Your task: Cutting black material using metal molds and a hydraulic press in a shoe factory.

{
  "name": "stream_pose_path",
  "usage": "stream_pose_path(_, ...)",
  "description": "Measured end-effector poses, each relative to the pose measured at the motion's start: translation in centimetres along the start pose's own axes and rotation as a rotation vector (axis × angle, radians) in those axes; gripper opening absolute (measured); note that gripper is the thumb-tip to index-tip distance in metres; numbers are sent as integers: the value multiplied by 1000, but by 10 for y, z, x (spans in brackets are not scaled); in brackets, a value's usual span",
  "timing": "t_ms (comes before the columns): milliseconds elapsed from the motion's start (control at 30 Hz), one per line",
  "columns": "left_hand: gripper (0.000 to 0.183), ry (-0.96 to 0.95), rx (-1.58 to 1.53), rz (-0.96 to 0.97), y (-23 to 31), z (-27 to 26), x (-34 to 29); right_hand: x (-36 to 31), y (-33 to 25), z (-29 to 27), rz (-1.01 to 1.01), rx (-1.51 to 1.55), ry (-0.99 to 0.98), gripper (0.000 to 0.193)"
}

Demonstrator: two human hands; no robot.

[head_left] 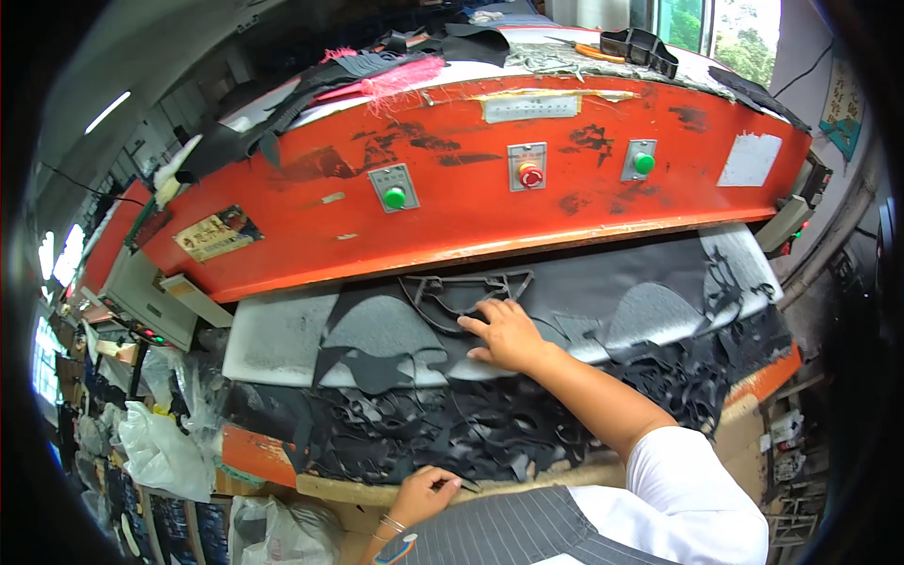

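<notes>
A metal cutting die (428,306) with a curved outline and cross bars lies on a black leather-like sheet (603,278) on the white cutting board (273,344). My right hand (508,336) reaches over the sheet, its fingers curled on the die's right part; the fingertips are partly hidden. Pale cut-out openings in the sheet lie on both sides of it, and a loose black piece (377,370) rests at the board's front left. My left hand (427,494) stays low by the front edge, fingers curled together; what dark thing they hold, if any, is unclear.
An orange-red press beam (452,188) spans above the board, with two green buttons and a red one (530,175). Black scraps (452,424) heap along the front. Offcuts and pink fibres (395,85) lie on top. Plastic bags (165,452) stand at the left.
</notes>
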State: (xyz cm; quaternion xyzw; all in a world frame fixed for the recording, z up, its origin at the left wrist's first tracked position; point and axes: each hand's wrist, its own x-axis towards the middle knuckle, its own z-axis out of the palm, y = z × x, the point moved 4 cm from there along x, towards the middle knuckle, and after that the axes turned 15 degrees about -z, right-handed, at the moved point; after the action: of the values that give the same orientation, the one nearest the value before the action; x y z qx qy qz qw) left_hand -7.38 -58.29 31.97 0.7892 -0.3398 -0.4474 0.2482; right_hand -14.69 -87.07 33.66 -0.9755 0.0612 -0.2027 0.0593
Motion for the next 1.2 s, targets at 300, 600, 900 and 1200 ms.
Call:
stream_pose_path(300,21,-283,-917,-102,-13,26,-3,3,-7,39,-177,107,-60,50)
stream_pose_path(600,54,12,-1358,308,27,-25,-4,-7,-170,-57,-393,432,138,47)
stream_pose_path(900,34,143,-1288,117,18,-53,-40,5,-230,-55,-197,640,-150,58)
stream_pose_path(1200,15,-63,-1425,-5,-21,-56,-26,56,-222,-67,-445,124,-25,57)
